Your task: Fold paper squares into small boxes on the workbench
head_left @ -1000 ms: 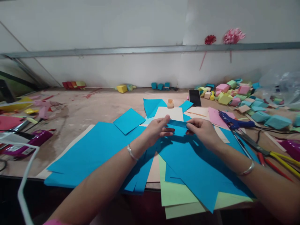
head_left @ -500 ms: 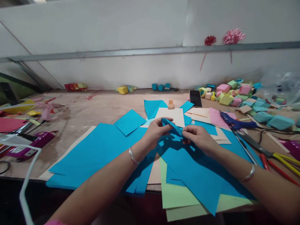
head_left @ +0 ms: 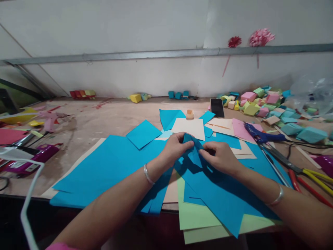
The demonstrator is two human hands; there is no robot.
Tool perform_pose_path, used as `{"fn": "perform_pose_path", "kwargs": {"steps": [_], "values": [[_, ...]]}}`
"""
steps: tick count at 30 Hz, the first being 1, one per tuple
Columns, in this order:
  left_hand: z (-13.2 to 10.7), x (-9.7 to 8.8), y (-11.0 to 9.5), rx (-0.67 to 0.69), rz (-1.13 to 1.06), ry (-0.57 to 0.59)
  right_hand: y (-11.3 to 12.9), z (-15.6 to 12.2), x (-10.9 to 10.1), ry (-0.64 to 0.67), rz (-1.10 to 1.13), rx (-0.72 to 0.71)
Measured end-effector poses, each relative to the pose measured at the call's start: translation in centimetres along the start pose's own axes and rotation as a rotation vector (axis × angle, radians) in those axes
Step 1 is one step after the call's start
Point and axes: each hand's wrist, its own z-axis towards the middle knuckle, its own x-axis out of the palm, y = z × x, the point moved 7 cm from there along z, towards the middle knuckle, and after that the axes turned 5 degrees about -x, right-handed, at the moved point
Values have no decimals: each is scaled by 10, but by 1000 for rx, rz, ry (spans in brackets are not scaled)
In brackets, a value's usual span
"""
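Between my two hands is a small folded piece of blue paper (head_left: 193, 152), held over the blue sheets. My left hand (head_left: 176, 148) pinches its upper left side, thumb in front. The fingers of my right hand (head_left: 218, 154) are closed on its right edge. Large blue sheets (head_left: 104, 170) spread to the left, and another blue sheet (head_left: 221, 194) lies below my hands on pale green paper (head_left: 195, 217). A blue paper square (head_left: 144, 134) rests beyond my left hand. Just past the hands lies a cream sheet (head_left: 189, 127) with a small peach paper box (head_left: 190, 114) at its far edge.
At right lie a blue glue gun (head_left: 262, 134), scissors (head_left: 283, 158) and a pen (head_left: 277, 168). Behind them are a phone (head_left: 216, 107) and a heap of folded paper shapes (head_left: 273, 107). A purple tool (head_left: 33, 159) and a white bent bar (head_left: 28, 201) stand at left.
The small blue paper has turned in my hands, its front face now hanging lower and facing me more. My right hand has shifted slightly left along its edge.
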Motion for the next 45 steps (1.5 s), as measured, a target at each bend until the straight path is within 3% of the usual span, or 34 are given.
{"fn": "perform_pose_path", "kwargs": {"steps": [6,13,21,28,32,35,41,45], "values": [[-7,17,7,-33,-71,146,-4,0,-12,-149,-22,64],[-4,13,12,-84,77,3,-9,1,-9,-94,46,64],[-8,16,17,-81,200,62,-14,-1,-6,-90,-14,140],[-14,24,28,-195,-107,114,-5,-3,-6,-91,43,111],[-16,21,27,-215,-80,50,-3,-3,-9,-141,70,102],[-16,21,28,-232,-70,76,-3,-4,-11,-172,108,86],[-12,23,27,-139,-75,124,-3,-5,-8,-159,133,39],[-10,14,15,8,131,-16,2,-4,-9,-142,120,-10]]}}
